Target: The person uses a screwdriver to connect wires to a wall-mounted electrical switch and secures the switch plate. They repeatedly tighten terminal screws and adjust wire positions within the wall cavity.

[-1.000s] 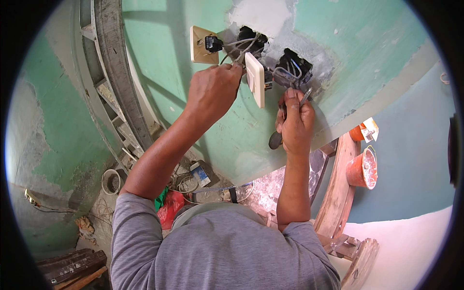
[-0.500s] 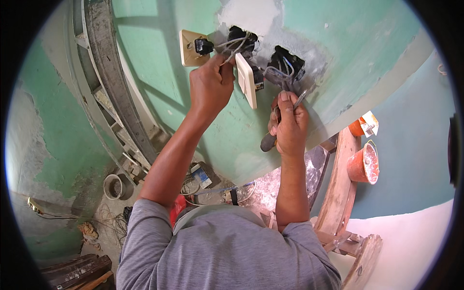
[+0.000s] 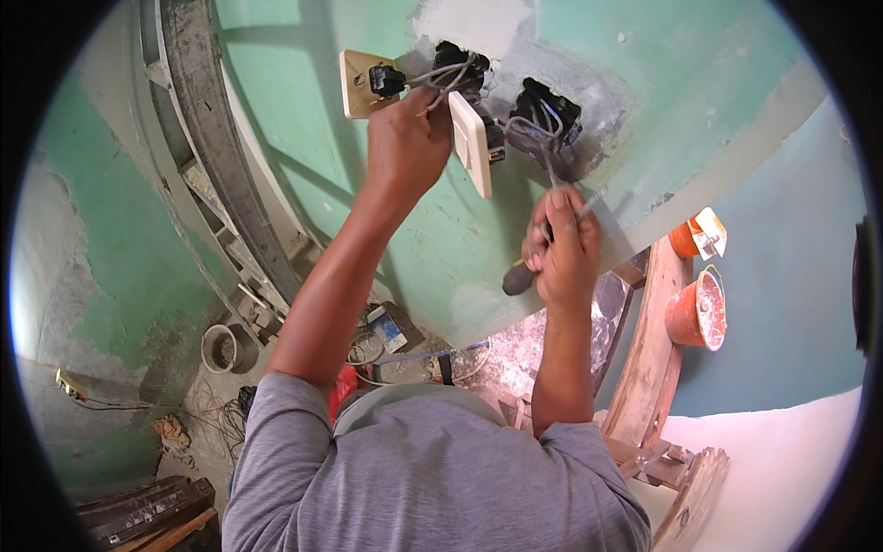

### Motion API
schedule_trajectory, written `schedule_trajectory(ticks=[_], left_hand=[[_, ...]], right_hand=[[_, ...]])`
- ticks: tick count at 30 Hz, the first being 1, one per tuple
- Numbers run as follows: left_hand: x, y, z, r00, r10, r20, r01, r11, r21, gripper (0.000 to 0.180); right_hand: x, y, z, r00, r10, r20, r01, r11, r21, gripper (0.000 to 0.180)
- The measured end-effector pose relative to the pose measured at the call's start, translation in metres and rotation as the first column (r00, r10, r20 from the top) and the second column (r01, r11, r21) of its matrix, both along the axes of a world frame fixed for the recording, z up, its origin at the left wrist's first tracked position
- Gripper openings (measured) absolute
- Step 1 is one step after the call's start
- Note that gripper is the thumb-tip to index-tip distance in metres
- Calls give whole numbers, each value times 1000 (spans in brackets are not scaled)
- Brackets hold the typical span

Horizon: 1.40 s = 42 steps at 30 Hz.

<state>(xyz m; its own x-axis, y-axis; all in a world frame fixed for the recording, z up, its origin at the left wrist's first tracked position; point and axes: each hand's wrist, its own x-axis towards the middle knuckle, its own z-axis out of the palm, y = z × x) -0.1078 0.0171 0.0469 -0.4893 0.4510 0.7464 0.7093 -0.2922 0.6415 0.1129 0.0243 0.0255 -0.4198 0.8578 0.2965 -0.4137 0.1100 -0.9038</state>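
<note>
Head view: 2 cream plates were shown off the wall (image 3: 303, 129), so the job was judged part-done. Left plate (image 3: 355, 92), upper centre-left of frame, was backed by a black module (image 3: 387, 81), apparently joined to left wires (image 3: 443, 77) from left hole (image 3: 451, 55). Right plate (image 3: 471, 145), upper centre, was tilted nearly edge-on, its module seemingly linked to right wires (image 3: 555, 138) out of right hole (image 3: 536, 96). Both holes were left uncovered; neither plate had been seated, & fastening was judged as yet to be done. Whether all connections were finished couldn't be told.

Left hand (image 3: 407, 145), upper centre, was curled in just below left wires, btwn the 2 plates; fingertips were partly hidden, so what was pinched, if anything, couldn't be told. Right hand (image 3: 565, 247), right of centre, was closed around a screwdriver (image 3: 519, 279), dark handle at lower left, shaft blurred at upper right; a strand from right hole was seen reaching its fingertips. Right plate was placed btwn the hands, apparently untouched by right hand.
</note>
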Motion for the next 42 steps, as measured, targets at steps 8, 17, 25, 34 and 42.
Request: schedule_trajectory(ticks=[8,17,25,34,42], left_hand=[[-6,-7,-1,989,54,-139,-71,990,-124,16],[-8,-2,5,978,102,-183,-120,988,-92,17],[10,-46,-8,994,22,103,27,895,-446,32],[89,-42,-14,482,-648,589,831,551,-75,41],[123,-7,-8,290,-654,699,802,565,195,38]], right_hand=[[17,3,-3,1000,28,-9,-27,1000,8,32],[48,-14,-6,994,103,-24,-102,995,11,33],[57,-23,-5,997,34,75,-29,997,-67,36],[63,-18,0,988,144,-45,-147,986,-76,37],[63,-9,-2,985,173,5,-173,984,-45,35]])
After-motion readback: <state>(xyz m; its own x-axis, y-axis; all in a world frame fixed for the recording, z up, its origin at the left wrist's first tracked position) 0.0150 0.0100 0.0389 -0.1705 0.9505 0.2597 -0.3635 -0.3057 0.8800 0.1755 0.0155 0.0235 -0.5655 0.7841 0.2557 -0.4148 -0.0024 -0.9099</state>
